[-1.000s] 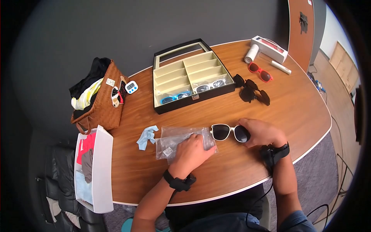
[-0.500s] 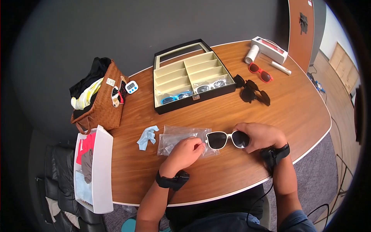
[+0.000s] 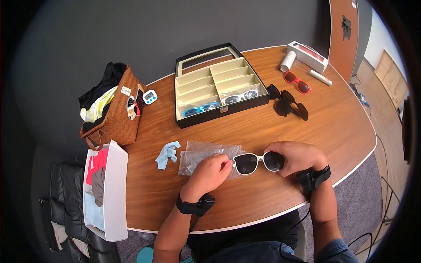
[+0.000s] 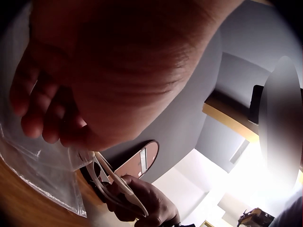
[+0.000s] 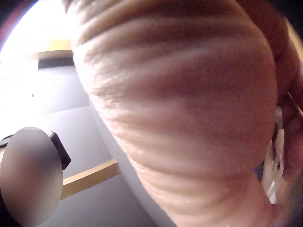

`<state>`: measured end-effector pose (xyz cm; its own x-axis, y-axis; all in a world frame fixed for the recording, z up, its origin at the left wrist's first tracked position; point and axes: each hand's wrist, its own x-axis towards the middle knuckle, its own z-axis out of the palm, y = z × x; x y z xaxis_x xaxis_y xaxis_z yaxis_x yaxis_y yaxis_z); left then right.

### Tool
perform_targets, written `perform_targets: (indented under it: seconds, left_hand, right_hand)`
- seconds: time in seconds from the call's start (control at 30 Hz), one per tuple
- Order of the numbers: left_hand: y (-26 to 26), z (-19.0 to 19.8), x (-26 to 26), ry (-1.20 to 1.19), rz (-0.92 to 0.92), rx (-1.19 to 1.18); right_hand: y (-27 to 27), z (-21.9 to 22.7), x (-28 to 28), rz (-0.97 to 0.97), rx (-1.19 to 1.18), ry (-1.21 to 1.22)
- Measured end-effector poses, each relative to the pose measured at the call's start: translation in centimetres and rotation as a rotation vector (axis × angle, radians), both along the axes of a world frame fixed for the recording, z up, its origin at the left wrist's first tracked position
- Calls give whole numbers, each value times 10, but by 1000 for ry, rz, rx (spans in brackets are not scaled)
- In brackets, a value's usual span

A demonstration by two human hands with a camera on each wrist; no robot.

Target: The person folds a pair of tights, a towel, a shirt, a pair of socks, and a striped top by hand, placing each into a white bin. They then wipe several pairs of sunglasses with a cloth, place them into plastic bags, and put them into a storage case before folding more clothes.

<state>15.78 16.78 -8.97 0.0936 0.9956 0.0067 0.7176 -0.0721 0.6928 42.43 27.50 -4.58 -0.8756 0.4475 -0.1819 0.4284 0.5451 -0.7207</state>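
A pair of white-framed sunglasses (image 3: 247, 164) with dark lenses is held just above the table, lenses facing up toward the head camera. My right hand (image 3: 302, 158) grips its right end, thumb below and fingers over the top. At the left end of the frame, my left hand (image 3: 209, 172) has curled fingers and pinches the white edge. The left wrist view shows the white frame (image 4: 122, 187) running from the left fingertips to the right hand. Clear plastic bags (image 3: 197, 155) lie flat under and behind the left hand, beside a crumpled light-blue cloth (image 3: 167, 154).
Behind stands an open black display case (image 3: 197, 93) with blue and white sunglasses in its front slots. Black sunglasses (image 3: 289, 104), red sunglasses (image 3: 297, 82) and a white box (image 3: 309, 56) are at right. A woven basket (image 3: 118, 114), timer (image 3: 150, 97) and white bin (image 3: 115, 193) stand left.
My left hand has drawn back from the plastic bags and closed its fingers at the sunglasses' left end. The sunglasses have shifted slightly left and down, still in my right hand.
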Motion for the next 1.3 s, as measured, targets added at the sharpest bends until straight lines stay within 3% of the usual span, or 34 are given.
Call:
perform_targets:
  seconds: [0.2,0.6,1.0,1.17,1.23,1.3]
  left_hand:
    - [0,-9,-2,-20,-37,19]
    - [-1,0,5,-60,-37,-10]
    - [-2,6,12,-4,-101,125]
    - [-4,7,13,-100,-114,204]
    - [-4,13,8,-179,-65,304]
    - [-7,17,2,-257,0,240]
  right_hand:
    - [0,-4,3,-15,17,85]
    - [0,-11,-2,1,123,-12]
    - [-9,-14,-22,42,110,144]
    - [-27,-22,-43,-140,47,335]
    - [-30,-22,-47,-127,106,406]
    - [-35,-15,-47,-231,-63,388]
